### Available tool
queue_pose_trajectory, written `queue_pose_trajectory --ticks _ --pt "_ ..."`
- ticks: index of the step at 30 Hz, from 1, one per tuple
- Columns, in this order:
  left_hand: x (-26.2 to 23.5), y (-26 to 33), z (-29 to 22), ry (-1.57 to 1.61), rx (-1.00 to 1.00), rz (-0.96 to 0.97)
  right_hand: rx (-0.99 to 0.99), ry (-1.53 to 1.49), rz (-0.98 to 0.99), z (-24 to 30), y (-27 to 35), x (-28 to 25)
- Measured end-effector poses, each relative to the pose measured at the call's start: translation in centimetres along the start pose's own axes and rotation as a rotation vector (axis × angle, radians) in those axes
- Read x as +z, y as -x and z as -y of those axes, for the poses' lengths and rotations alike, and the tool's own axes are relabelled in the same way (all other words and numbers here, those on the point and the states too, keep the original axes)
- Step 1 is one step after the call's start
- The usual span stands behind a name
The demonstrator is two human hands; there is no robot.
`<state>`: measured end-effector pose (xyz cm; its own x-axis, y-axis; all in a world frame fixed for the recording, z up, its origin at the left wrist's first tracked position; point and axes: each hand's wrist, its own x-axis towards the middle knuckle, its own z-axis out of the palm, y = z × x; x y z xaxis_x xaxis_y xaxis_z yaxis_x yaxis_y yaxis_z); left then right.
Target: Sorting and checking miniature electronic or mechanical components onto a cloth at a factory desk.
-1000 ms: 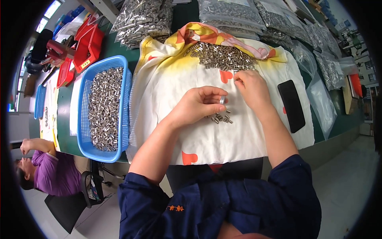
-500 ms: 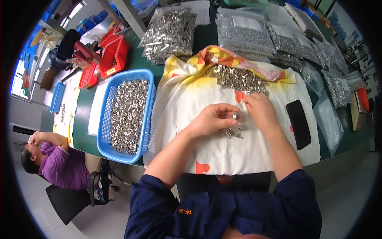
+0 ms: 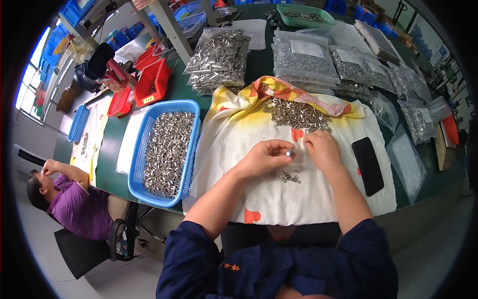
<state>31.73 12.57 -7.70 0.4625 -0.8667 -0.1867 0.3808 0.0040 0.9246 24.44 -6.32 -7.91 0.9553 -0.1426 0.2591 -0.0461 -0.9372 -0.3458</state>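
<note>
Between thumb and fingers, my left hand pinches a small silver metal sleeve. Just to its right, my right hand has its fingers pressed together; whatever they hold is hidden or too small to tell. Both hands are above a white and yellow patterned cloth. Below them on the cloth lies a small cluster of metal pieces. Beyond them, a larger heap of small metal pieces rests against the bunched far part of the cloth.
A blue basket full of metal pieces stands left. A black phone lies right on the cloth. Bags of metal parts line the back. Red bins stand far left, where a person in purple sits.
The whole view has shifted, showing more of the table's far side. My right hand has drawn slightly closer to me, away from the heap; my left hand still pinches the metal sleeve.
</note>
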Motion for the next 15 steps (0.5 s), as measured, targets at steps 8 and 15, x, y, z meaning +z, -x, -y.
queue_pose_trajectory --ticks 8,15 --pt "-0.2 0.2 0.4 0.035 0.059 -0.040 -0.032 -0.050 -0.034 0.5 -0.1 0.5" --pt "-0.5 -1.0 0.9 0.076 0.096 -0.114 0.036 -0.102 -0.163 0.7 0.5 -2.5"
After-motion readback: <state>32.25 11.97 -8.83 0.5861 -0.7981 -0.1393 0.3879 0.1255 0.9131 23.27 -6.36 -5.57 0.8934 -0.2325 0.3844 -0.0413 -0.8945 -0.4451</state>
